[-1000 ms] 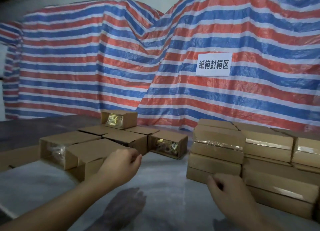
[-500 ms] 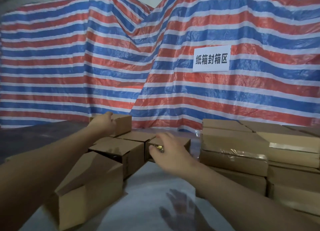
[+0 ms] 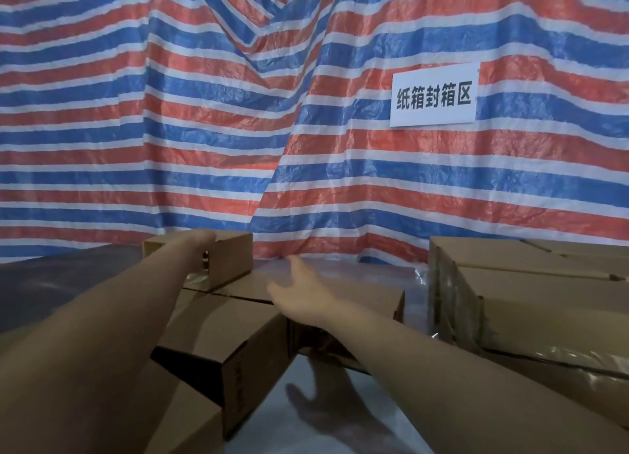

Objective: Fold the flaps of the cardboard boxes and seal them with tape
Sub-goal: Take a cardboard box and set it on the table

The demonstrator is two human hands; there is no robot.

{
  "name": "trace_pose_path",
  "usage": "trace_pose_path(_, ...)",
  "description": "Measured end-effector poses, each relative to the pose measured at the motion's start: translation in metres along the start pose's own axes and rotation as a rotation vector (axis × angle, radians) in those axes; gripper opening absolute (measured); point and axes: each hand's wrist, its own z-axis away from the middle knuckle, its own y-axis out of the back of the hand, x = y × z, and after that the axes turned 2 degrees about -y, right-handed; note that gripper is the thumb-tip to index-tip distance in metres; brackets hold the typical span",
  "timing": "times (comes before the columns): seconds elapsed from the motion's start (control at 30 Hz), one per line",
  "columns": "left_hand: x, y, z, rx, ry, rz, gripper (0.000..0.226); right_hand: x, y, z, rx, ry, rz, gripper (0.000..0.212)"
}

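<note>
An unsealed cardboard box [image 3: 223,261], sitting on top of the far boxes of the unsealed cluster [image 3: 238,321], is being fetched for folding. The left hand [image 3: 200,241] is being laid over its top near edge; whether the fingers are curled round it cannot be told. The right hand [image 3: 299,293] is being held out with fingers spread, gripping nothing, just right of the box and apart from it. A two-sided hold is being advised, so the loose flaps are not crushed. Taped boxes [image 3: 531,293] are stacked at right.

Left hand [image 3: 200,241] fingers hidden, perhaps inside the far box [image 3: 231,259].
</note>
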Motion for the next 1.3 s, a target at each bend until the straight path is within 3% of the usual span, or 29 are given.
trace_pose_path(0.13, -0.004, -0.002, -0.011, 0.083, -0.016, 0.144, 0.014, 0.006, -0.004, -0.002, -0.005, -0.021, 0.002, 0.089)
trace_pose_path(0.23, -0.007, -0.002, -0.007, 0.121, -0.056, 0.130, 0.009, 0.002, -0.004, -0.001, -0.002, -0.001, 0.028, 0.079)
trace_pose_path(0.33, 0.004, 0.001, 0.019, 0.237, -0.197, 0.012, 0.011, -0.021, 0.002, 0.010, 0.027, 0.017, -0.013, 0.068)
trace_pose_path(0.43, 0.033, 0.007, 0.076, 0.242, -0.349, -0.023, 0.019, -0.056, 0.005, 0.030, 0.073, 0.060, -0.060, 0.061)
trace_pose_path(0.53, 0.063, 0.012, 0.145, 0.194, -0.419, -0.030, 0.023, -0.093, 0.019, 0.052, 0.071, 0.079, -0.104, 0.090)
trace_pose_path(0.63, 0.086, 0.012, 0.209, 0.105, -0.434, -0.114, 0.025, -0.119, 0.050, 0.080, 0.059, 0.150, 0.122, 0.128)
trace_pose_path(0.73, 0.103, 0.015, 0.279, 0.002, -0.439, -0.150, 0.022, -0.136, 0.088, 0.124, 0.090, 0.259, 0.380, 0.134)
trace_pose_path(0.8, 0.111, 0.016, 0.320, -0.081, -0.448, -0.175, 0.017, -0.145, 0.109, 0.156, 0.119, 0.317, 0.372, 0.126)
trace_pose_path(0.97, 0.122, -0.003, 0.411, -0.227, -0.533, -0.244, 0.025, -0.139, 0.158, 0.237, 0.241, 0.340, 0.061, 0.101)
trace_pose_path(1.1, 0.121, -0.025, 0.479, -0.411, -0.581, -0.285, 0.037, -0.116, 0.193, 0.298, 0.351, 0.381, -0.064, 0.056)
trace_pose_path(1.17, 0.120, -0.031, 0.502, -0.450, -0.685, -0.271, 0.034, -0.105, 0.210, 0.327, 0.379, 0.331, -0.063, 0.047)
trace_pose_path(1.23, 0.115, -0.029, 0.513, -0.338, -0.930, -0.258, 0.031, -0.090, 0.227, 0.355, 0.393, 0.245, -0.115, 0.042)
trace_pose_path(1.3, 0.102, -0.023, 0.513, -0.115, -1.134, -0.197, 0.033, -0.074, 0.244, 0.380, 0.411, 0.179, -0.216, 0.046)
